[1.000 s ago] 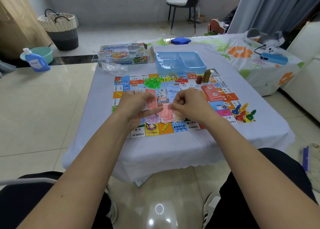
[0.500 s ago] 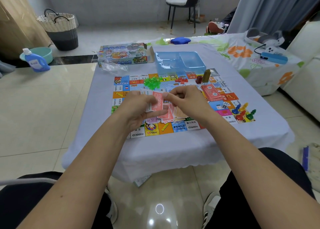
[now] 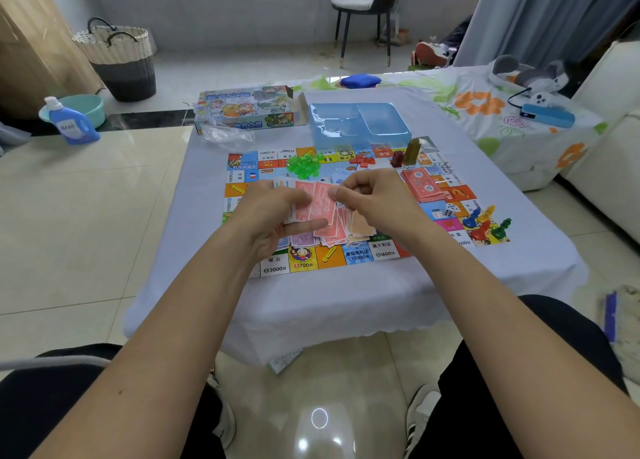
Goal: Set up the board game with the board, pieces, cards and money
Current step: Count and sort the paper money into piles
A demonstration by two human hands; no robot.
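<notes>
Table (image 3: 346, 295): low, under a pale cloth; carries everything below the hands.
Board (image 3: 304, 261): flat, colourful squares, lying on the cloth beneath both hands; its near edge is just this side of the fingers.
Tray (image 3: 360, 122): clear blue plastic insert, beyond the fingertips, past the board's far edge.
Box (image 3: 246, 110): printed game box, beyond and to the left of the left hand.
Left hand (image 3: 273, 212): fingers curled round a fanned sheaf of paper money (image 3: 317, 205), thumb on top.
Right hand (image 3: 374, 198): thumb and forefinger pinch the top edge of a red note in that sheaf; other fingers curled in.
Loose notes (image 3: 346, 231): red, orange and purple, scattered on the board directly under the fingers.
Sorted stack (image 3: 420, 184): red notes, just right of the right knuckles.
Houses (image 3: 304, 164): green plastic heap, just beyond the left fingertips.
Pawns (image 3: 485, 223): blue, yellow, red, green, well right of the right wrist; a die (image 3: 449, 210) beside them.
Handling, judged: notes look thin, light and limp, apt to slide and crease; best taken by an edge or corner, one at a time, with a light pinch.
Step, judged: sorting money by colour.
</notes>
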